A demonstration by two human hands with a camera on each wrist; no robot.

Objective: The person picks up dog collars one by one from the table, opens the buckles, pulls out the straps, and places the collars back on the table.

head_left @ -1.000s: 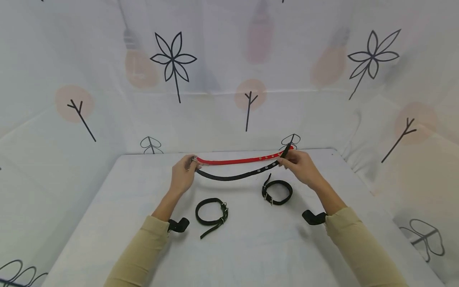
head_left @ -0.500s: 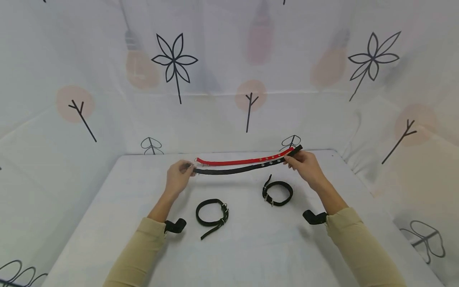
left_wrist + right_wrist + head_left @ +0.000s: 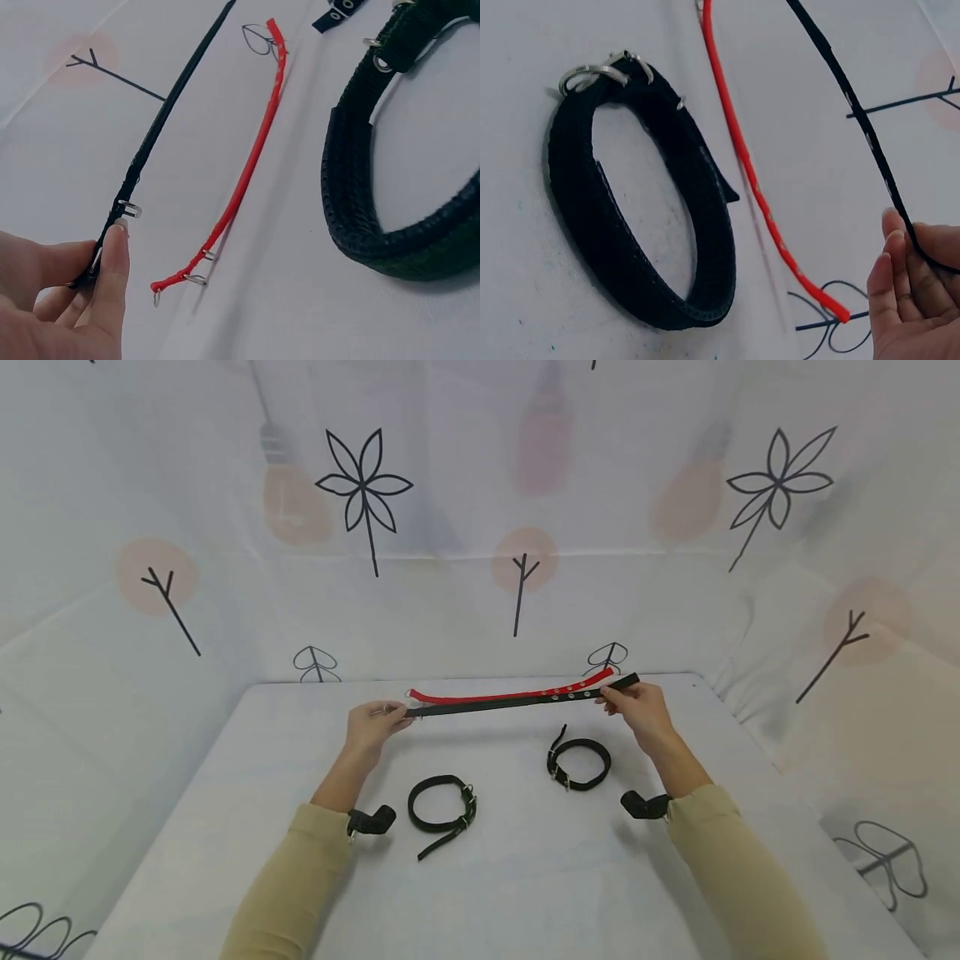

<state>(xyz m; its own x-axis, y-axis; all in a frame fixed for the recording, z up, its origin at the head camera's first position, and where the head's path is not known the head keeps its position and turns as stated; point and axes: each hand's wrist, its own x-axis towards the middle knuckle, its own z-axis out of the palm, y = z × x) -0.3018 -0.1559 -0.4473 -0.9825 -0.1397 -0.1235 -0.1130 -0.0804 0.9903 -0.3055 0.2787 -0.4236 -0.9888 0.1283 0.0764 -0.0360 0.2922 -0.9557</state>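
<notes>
A black collar (image 3: 487,703) is stretched nearly straight between the two hands at the back of the table. The left hand (image 3: 367,728) pinches its buckle end, where a metal loop shows beside the thumb in the left wrist view. At the other end, the right hand (image 3: 642,712) pinches the strap near its metal eyelets, and the tip sticks out past the fingers. Close behind lies an unfastened red collar (image 3: 247,169), partly covered by the black strap in the head view. Its far end curves up to the right.
Two fastened black collars lie looped on the white table (image 3: 525,877) nearer the person. One black looped collar (image 3: 414,808) is left of centre, its loose tail toward the front. The other looped collar (image 3: 604,758) lies farther right. A patterned white cloth wall (image 3: 450,610) stands behind.
The black collar has gone from sagging to nearly straight. The left hand has moved slightly left and down, the right hand slightly right. The red collar and both looped collars have stayed put.
</notes>
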